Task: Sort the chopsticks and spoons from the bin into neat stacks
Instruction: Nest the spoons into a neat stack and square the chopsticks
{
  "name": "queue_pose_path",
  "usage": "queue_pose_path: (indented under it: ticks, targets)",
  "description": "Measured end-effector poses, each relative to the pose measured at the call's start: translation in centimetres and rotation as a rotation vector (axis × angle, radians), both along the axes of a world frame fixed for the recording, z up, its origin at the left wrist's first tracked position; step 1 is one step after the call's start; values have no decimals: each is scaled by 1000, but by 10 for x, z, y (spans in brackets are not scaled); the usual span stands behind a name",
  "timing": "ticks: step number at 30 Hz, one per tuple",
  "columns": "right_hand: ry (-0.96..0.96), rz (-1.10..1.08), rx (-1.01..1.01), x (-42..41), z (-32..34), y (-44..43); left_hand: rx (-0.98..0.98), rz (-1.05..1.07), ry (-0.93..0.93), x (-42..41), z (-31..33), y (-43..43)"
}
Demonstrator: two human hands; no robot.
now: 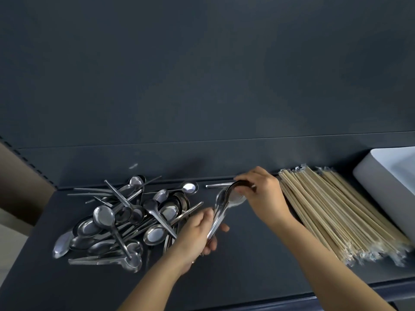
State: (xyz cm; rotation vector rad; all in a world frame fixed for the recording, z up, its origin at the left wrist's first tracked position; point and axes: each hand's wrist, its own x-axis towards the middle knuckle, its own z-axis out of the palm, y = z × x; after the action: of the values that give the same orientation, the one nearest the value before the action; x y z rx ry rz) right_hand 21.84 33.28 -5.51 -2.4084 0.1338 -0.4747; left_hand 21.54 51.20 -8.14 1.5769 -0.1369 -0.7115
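Head view. The left hand (197,234) is gripping the handle end of a nested stack of metal spoons (221,205), and the right hand (262,191) is curling its fingers over the bowl end of the same stack, over the dark shelf (247,254). A jumbled pile of loose spoons (125,221) is lying just left of the left hand. Wrapped wooden chopsticks (332,212) are lying side by side in a bundle to the right, just beside the right wrist. A white bin (386,182) is sitting at the far right, beyond the chopsticks.
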Motion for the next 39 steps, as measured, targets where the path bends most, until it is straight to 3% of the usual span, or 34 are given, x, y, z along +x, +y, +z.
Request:
queue_pose_path:
  ticks: [5,10,16,19,26,39]
  targets:
    - [-22,-104,46,-9,-28,5,56,-102,-108,4,-5,-9]
    - [194,-137,225,-23,-53,5,393,-310,-446,15,-24,-21]
    - [245,-121,97,-16,-61,-30,757,-487,-796,47,-28,-41]
    - [247,-185,76,-5,-65,-44,860,-472,-843,69,-34,-60]
    - [252,-286,99,27,-72,-67,909,-290,-960,106,-48,-94]
    - [258,-285,61,37,-85,-73,936,-198,-1127,111,-75,-94]
